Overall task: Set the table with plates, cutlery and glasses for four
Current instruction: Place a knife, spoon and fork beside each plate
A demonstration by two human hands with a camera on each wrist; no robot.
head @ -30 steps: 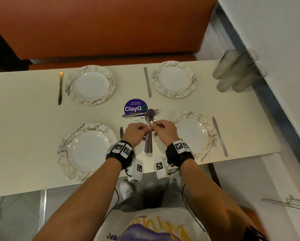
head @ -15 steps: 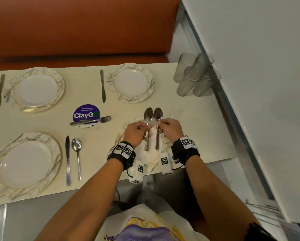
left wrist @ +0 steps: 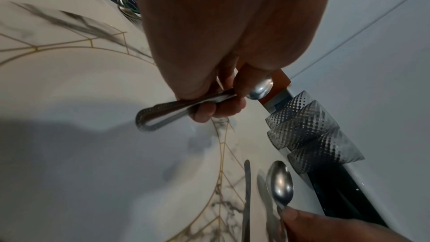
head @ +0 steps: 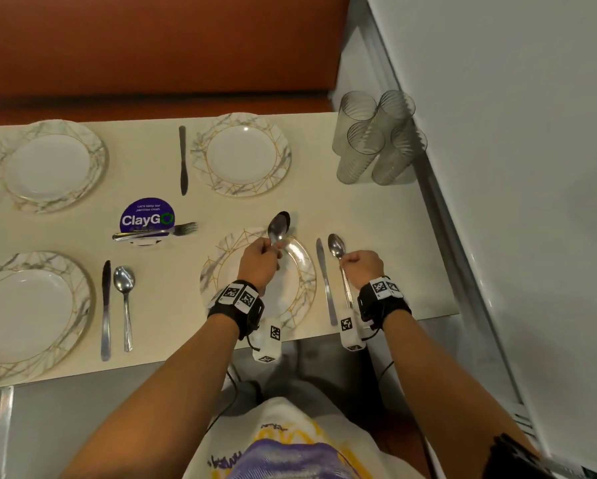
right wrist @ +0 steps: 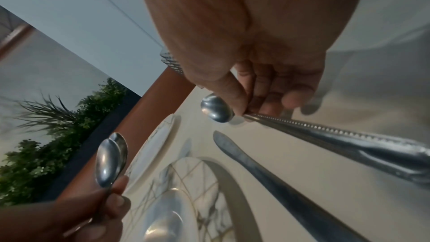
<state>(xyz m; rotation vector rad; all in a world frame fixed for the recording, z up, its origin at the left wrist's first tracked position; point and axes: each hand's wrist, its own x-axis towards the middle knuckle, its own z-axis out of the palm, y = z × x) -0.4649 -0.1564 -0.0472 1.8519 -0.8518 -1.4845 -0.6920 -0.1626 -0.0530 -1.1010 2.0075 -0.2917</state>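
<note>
Over the near right plate (head: 304, 271), my left hand (head: 261, 262) grips two stacked spoons (head: 278, 228) by their handles (left wrist: 167, 111), bowls pointing away. My right hand (head: 362, 266) pinches a single spoon (head: 337, 247) by its handle, just right of the knife (head: 324, 285) beside that plate. In the right wrist view that spoon (right wrist: 217, 108) hangs low over the table beside the knife (right wrist: 267, 172). Three more plates (head: 242, 155) (head: 50, 165) (head: 27, 311) are laid out, each with a knife. The near left plate also has a spoon (head: 124, 292).
Several clear ribbed glasses (head: 376, 140) stand clustered at the far right corner by the wall. Forks (head: 159, 231) lie across a purple ClayGo sticker (head: 147, 216) mid-table. An orange bench (head: 152, 46) runs behind the cream table (head: 376, 216).
The hands have parted: my right hand carried one spoon to the right of the knife, while the left hand kept two spoons over the plate. The view has shifted slightly.
</note>
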